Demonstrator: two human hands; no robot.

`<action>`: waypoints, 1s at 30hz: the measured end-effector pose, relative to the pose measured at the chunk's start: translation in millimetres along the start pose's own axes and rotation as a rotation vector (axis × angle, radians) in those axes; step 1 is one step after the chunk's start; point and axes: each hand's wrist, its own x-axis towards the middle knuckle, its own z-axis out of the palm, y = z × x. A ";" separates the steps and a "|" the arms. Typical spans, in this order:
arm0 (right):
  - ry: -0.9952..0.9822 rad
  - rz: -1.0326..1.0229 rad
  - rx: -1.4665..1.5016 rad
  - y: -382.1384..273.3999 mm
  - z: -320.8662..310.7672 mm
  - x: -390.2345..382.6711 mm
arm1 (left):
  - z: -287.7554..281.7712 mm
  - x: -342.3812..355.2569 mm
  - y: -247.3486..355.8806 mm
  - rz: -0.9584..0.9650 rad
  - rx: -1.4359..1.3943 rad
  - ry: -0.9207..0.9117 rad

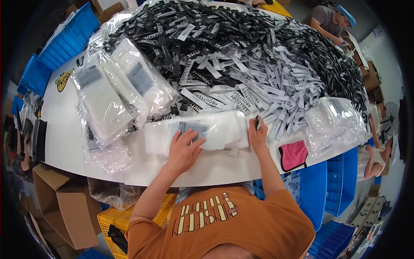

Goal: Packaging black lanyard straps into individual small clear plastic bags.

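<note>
White packet lies flat under the left hand, with the work on it seemingly partway.
The white packet (226, 129) is on the white surface (64, 142), between the person and the big pile of black and white strips (258, 82). The left hand (186, 149) rests on its grey printed panel with fingers spread; this grip is open and only presses. The right hand (258, 131), at the packet's right end, has its grip closed around a dark slim tool (257, 122); I cannot tell its exact kind. As I judge, laying out this packet is done, but handling it is not finished. The clear-wrapped packages (103, 108) at left and the clear plastic bundle (336, 121) at right lie untouched, beyond the pink cloth (294, 155) on that side.
</note>
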 end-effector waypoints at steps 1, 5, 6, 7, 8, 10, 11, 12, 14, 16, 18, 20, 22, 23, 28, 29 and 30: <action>-0.030 -0.043 -0.045 -4.0 -4.8 -2.6 | -6.4 8.3 5.7 0.045 0.052 0.059; -0.130 0.397 0.359 -35.4 -1.6 1.8 | -7.6 35.1 12.3 0.143 -0.025 0.241; -0.177 0.472 0.590 -54.9 2.2 4.1 | -8.4 41.5 16.5 0.145 -0.023 0.235; -0.274 0.607 0.693 -62.5 -3.5 7.5 | -11.9 47.7 25.9 0.232 0.042 0.217; -0.374 0.741 0.794 -67.5 -8.9 9.3 | -11.8 52.0 33.1 0.319 0.108 0.200; -0.416 0.776 0.712 -76.8 -13.6 9.8 | -5.1 59.2 39.5 0.388 0.165 0.196; -0.459 0.809 0.626 -80.4 -15.9 10.0 | -2.5 60.9 42.5 0.456 0.220 0.193; -0.463 0.807 0.628 -84.1 -18.7 11.5 | -1.9 62.7 45.6 0.454 0.224 0.194; -0.488 0.735 0.592 -88.5 -22.7 14.1 | -2.5 64.4 51.8 0.513 0.285 0.188; -0.524 0.700 0.580 -85.6 -26.4 14.0 | -1.4 63.5 56.4 0.445 0.259 0.138; -0.568 0.663 0.571 -85.4 -26.7 11.2 | 0.2 60.0 62.6 0.370 0.238 0.091; -0.479 0.381 0.319 -89.1 -23.7 2.2 | 6.3 52.6 76.7 0.119 -0.289 -0.003; -0.561 -0.165 0.059 -105.5 -25.1 -3.4 | 8.7 49.3 83.3 -0.025 -0.542 -0.033; -0.508 -0.269 0.048 -106.7 -21.5 -5.4 | 8.2 51.3 82.8 -0.210 -0.683 -0.080; -0.534 -0.176 0.165 -110.6 -20.1 -6.5 | -0.7 60.0 96.0 -0.522 -1.291 0.038; -0.500 -0.237 0.089 -107.2 -18.9 -3.1 | 14.6 60.2 89.2 -0.410 -1.009 0.089; -0.465 -0.297 0.017 -105.5 -16.1 -0.6 | 16.8 62.5 86.6 -0.416 -0.999 0.107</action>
